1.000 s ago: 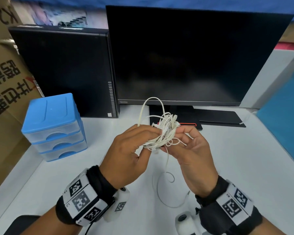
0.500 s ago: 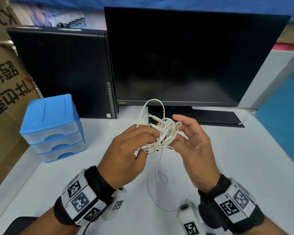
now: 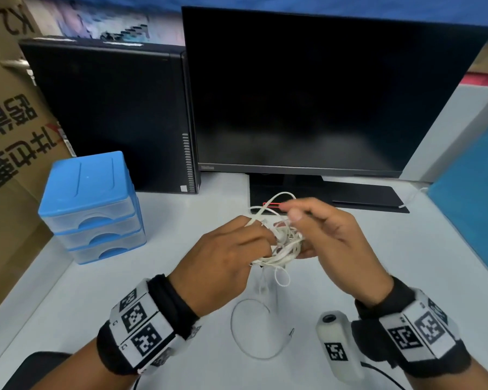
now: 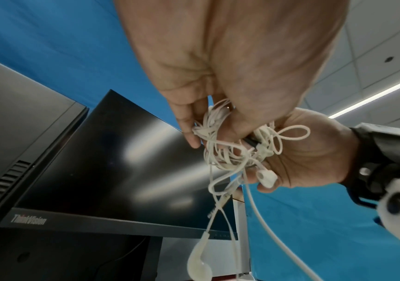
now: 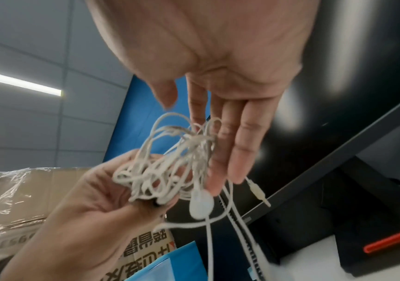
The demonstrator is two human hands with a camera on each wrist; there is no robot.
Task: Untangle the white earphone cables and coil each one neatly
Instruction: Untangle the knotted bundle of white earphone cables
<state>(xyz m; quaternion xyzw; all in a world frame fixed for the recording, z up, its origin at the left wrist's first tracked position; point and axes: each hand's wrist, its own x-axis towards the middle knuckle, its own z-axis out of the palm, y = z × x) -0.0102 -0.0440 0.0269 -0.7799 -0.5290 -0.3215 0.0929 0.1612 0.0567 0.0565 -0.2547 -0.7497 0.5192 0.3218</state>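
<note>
A tangle of white earphone cables (image 3: 286, 244) hangs between both hands above the table. My left hand (image 3: 265, 240) grips one side of it, fingers curled round the strands (image 4: 214, 144). My right hand (image 3: 289, 209) lies against the other side with straight fingers (image 5: 230, 152) and the thumb held apart. One earbud (image 5: 201, 207) and a jack plug (image 5: 257, 192) dangle below the fingers. A second earbud (image 4: 198, 264) hangs lower. A loose loop of cable (image 3: 254, 327) rests on the table beneath the hands.
A dark monitor (image 3: 321, 94) on its stand base (image 3: 358, 195) is straight ahead, with a black PC tower (image 3: 110, 116) on its left. A blue drawer unit (image 3: 90, 209) stands front left beside a cardboard box (image 3: 12, 136). A blue panel (image 3: 476, 206) borders the white table (image 3: 406, 277) on the right.
The tall loop above the tangle has shrunk and dropped lower. My right thumb and forefinger have lifted off the bundle and now sit above it. The left hand keeps its grip.
</note>
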